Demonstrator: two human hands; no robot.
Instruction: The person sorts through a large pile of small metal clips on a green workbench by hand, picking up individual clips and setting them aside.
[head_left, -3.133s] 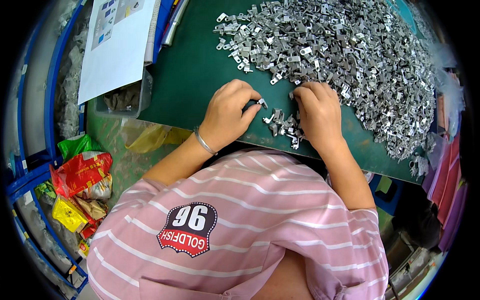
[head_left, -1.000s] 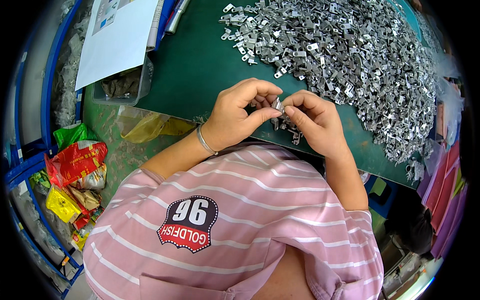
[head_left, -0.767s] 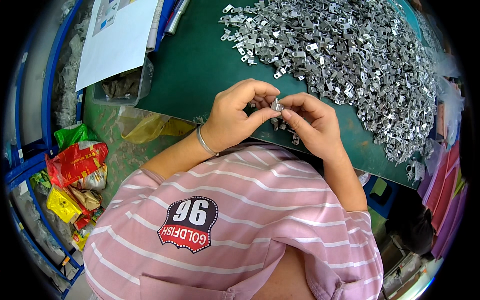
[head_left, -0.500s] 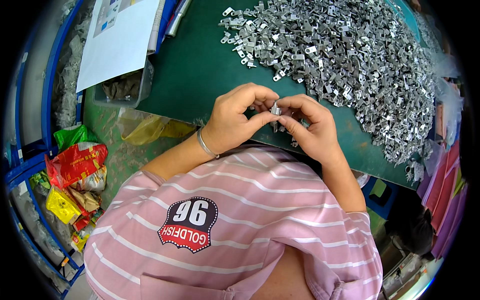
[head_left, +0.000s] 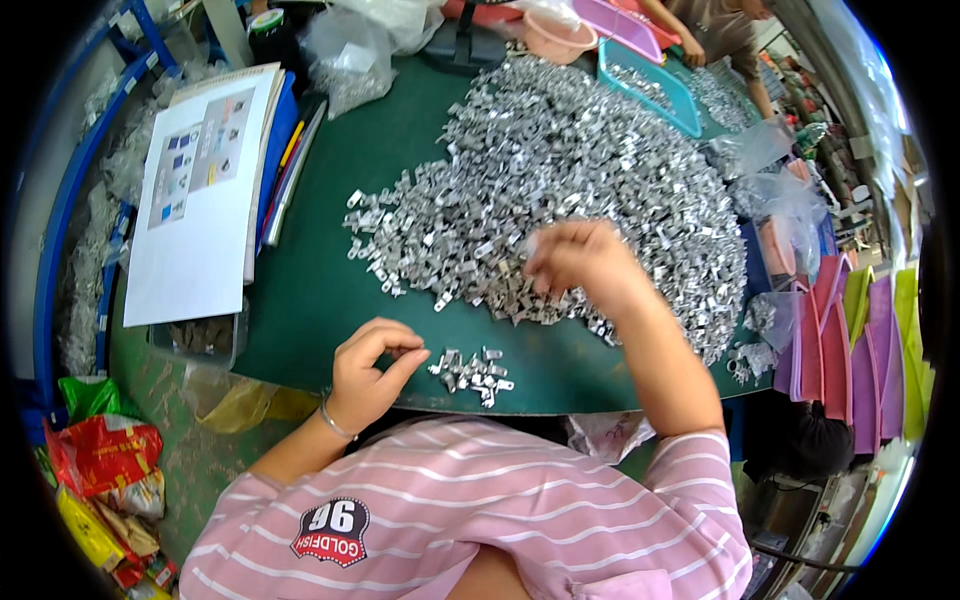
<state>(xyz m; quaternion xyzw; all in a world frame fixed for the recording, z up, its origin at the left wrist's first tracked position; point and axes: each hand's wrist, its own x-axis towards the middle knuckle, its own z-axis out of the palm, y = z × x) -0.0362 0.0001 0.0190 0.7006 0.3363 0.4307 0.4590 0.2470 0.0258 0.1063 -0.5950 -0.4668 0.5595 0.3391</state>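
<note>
i start from the green table (head_left: 330, 300), which carries everything, then the big heap of small silver metal parts (head_left: 560, 190) spread across its far half. my right hand (head_left: 580, 262) is out over the near edge of that heap, blurred, fingers curled down into the parts; i cannot tell whether they have closed on a piece or are only brushing the top. to do this well i would take one part from the loose fringe just under the fingertips rather than dig in, since the pieces look likely to snag on each other. back toward my body, my left hand (head_left: 368, 368) rests at the table's near edge, thumb and forefinger pressed together, whether on a part i cannot tell. just to its right lies the little cluster of parts (head_left: 472, 372), apart from the heap.
</note>
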